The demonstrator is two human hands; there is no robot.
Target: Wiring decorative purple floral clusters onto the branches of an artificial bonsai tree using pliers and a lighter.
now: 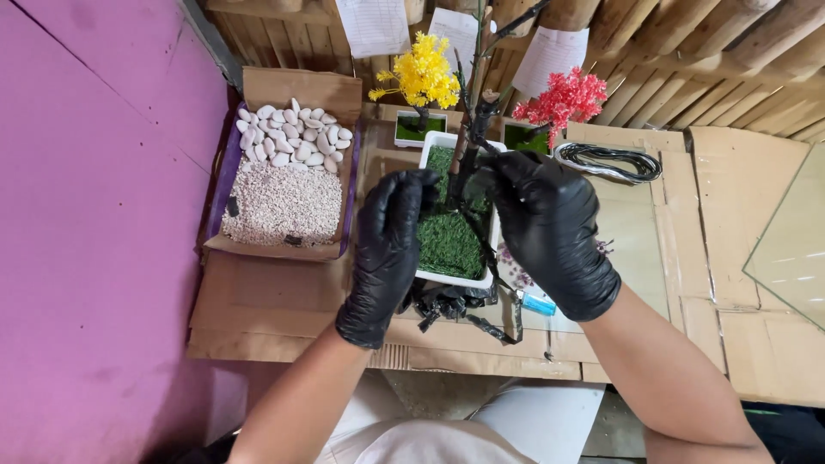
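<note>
Both my hands wear black gloves. My left hand rests on the left rim of a white rectangular pot filled with green fake grass. Fingers of my right hand close around the dark bare trunk of a small artificial tree that stands in the pot. Bare black branches rise from the trunk toward the wall. Black tape scraps lie just in front of the pot.
A cardboard box at left holds white pebbles and fine gravel. Behind stand a yellow-flowered tree and a red one in small pots. A coil of black wire lies right; a glass pane far right.
</note>
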